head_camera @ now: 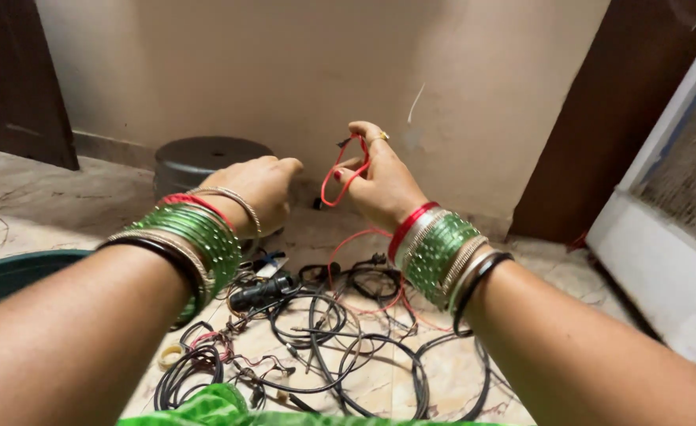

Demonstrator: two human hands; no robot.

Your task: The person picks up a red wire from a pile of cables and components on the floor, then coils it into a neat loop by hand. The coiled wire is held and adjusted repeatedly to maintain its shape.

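My right hand (381,183) is raised above the floor and pinches a thin red wire (338,175) bent into a loop between thumb and fingers. The wire's loose end trails down toward the floor. My left hand (257,189) hovers just left of it, fingers curled, close to the loop; whether it touches the wire is hidden. Both wrists carry stacks of green, red and gold bangles. Below the hands lies a tangle of black cables (340,339) on the tiled floor.
A black cylindrical plug or adapter (263,292) sits among the cables. A round grey metal container (206,162) stands against the beige wall. A dark green tub rim (13,268) is at left. Green cloth (214,406) lies at the bottom edge. A white frame (663,260) is at right.
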